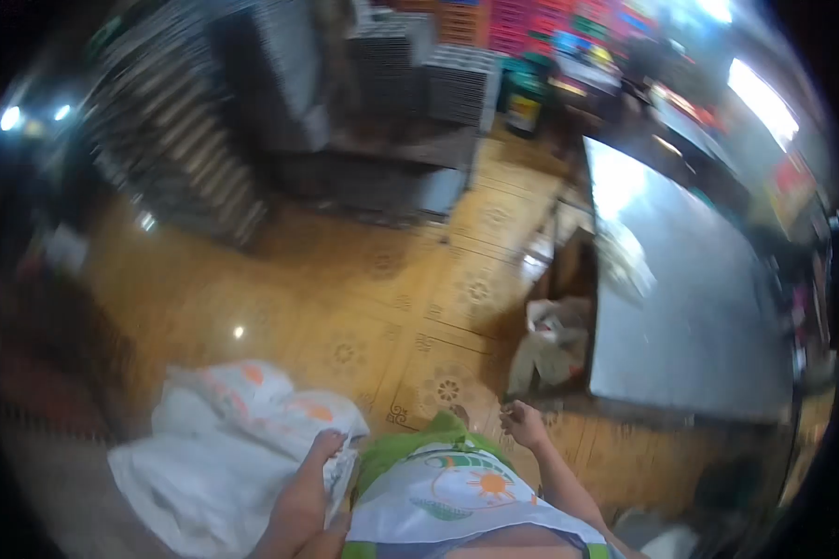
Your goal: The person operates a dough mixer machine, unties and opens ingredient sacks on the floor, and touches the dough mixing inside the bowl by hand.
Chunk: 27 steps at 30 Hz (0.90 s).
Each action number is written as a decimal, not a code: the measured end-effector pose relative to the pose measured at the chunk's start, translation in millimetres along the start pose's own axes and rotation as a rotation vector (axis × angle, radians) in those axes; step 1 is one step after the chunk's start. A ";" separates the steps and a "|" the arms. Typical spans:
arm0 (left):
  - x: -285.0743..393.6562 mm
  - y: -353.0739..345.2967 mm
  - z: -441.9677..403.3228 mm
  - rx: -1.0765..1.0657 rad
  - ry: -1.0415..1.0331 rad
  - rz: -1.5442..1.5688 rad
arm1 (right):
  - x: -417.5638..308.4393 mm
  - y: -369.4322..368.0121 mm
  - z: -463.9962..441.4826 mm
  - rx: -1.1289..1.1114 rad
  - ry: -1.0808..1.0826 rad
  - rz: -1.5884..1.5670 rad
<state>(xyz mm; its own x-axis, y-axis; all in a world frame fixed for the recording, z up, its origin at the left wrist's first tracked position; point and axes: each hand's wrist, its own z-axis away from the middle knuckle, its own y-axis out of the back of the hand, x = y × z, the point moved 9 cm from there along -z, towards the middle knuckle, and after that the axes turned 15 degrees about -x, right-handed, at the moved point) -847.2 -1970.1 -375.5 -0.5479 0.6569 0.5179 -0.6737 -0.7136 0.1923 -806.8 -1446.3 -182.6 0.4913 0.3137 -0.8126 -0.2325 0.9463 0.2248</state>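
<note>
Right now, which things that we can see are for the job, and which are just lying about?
Probably for the job, being nearest the hands:
White sack with orange print, by the left hand
Green-and-white printed cloth, between both hands

Seemingly just about:
Metal-topped table
Grey stacks
Green container with yellow label

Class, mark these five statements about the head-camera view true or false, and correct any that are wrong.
1. The metal-topped table stands to the person's right. True.
2. The white fabric with orange print is spread on that table. False: it lies at the person's left.
3. The green-and-white apron bears an orange sun. True.
4. The person's right hand rests on the tabletop. False: it is apart from it, beyond the near left corner in the view.
5. The floor tiles carry flower patterns. True.
</note>
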 end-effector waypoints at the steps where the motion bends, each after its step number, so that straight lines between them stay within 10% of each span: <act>1: 14.5 -4.0 10.1 0.041 -0.016 0.097 | -3.1 7.6 -19.3 -0.054 0.052 0.044; 10: 68.9 -36.5 62.4 0.308 -0.054 0.121 | -86.1 33.8 -146.3 -0.303 0.222 0.412; 13: 91.0 -47.7 101.3 0.518 -0.391 -0.071 | -136.3 13.7 -170.4 -0.297 0.365 0.500; 15: 50.8 -73.1 114.5 0.229 0.088 0.440 | -164.1 -12.9 -179.9 -0.370 0.392 0.510; 19: -73.6 -120.3 82.0 0.221 0.307 0.568 | -169.0 -84.0 -218.9 -0.594 0.329 0.653; 21: -70.5 -114.5 45.8 0.260 -0.055 -0.372 | -179.1 -112.5 -232.9 -0.660 0.239 0.619; 24: -102.3 -87.7 16.4 0.321 0.005 -0.202 | -187.3 -148.5 -260.0 -0.769 0.139 0.691; 25: -113.5 -72.7 24.0 0.237 0.290 0.276 | -200.8 -159.2 -269.1 -0.781 0.140 0.707; 27: -89.0 -30.3 40.9 0.409 0.127 0.512 | -221.2 -181.0 -280.2 -0.838 0.105 0.773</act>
<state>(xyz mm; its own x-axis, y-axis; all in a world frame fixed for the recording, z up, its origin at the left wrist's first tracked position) -757.7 -2016.8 -393.4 -0.8197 0.2162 0.5304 -0.0841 -0.9614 0.2620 -1108.6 -1709.0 -194.2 -0.0899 0.7437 -0.6625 -0.9478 0.1405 0.2863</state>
